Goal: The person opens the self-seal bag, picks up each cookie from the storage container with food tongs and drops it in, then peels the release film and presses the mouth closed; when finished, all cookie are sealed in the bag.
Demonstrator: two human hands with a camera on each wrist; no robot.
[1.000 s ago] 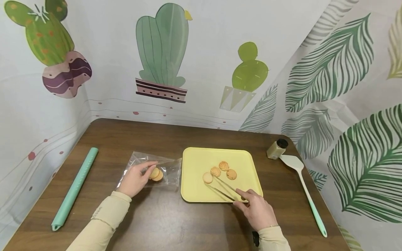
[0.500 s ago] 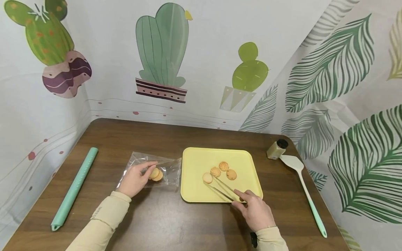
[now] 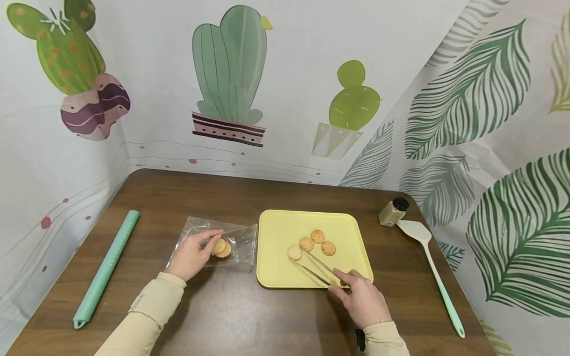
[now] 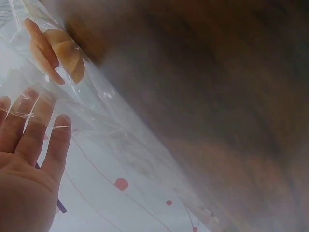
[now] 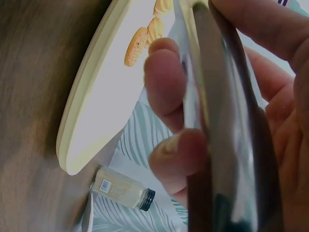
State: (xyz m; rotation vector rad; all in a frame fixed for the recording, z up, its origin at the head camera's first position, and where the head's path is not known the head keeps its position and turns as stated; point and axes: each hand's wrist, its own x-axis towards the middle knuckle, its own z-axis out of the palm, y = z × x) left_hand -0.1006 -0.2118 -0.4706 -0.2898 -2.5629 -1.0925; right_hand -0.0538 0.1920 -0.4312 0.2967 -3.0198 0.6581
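In the head view my left hand (image 3: 192, 253) lies at a clear plastic bag (image 3: 240, 243), beside a pair of round cookies (image 3: 221, 247) inside it. The left wrist view has this hand's fingers (image 4: 59, 145) extended, with plastic film across their tips. My right hand (image 3: 362, 298) holds metal tongs (image 3: 317, 275) over a yellow tray (image 3: 276, 274). The tongs' tips are spread about a pale round cookie (image 3: 294, 252); whether they touch it I cannot tell. Beside that cookie lie two swirled cookies (image 3: 306, 243) and a dark-specked cookie (image 3: 328, 248).
A green tube-like rod (image 3: 107, 267) lies along the table's left side. At the back right stands a jar with a black lid (image 3: 393, 211). Close to it lies a white spatula (image 3: 429, 262) with a green handle. A patterned cloth wall (image 3: 285, 99) borders the brown table.
The right hand and tongs have shifted slightly left since a second ago. The left hand, bag and cookies stay where they were.
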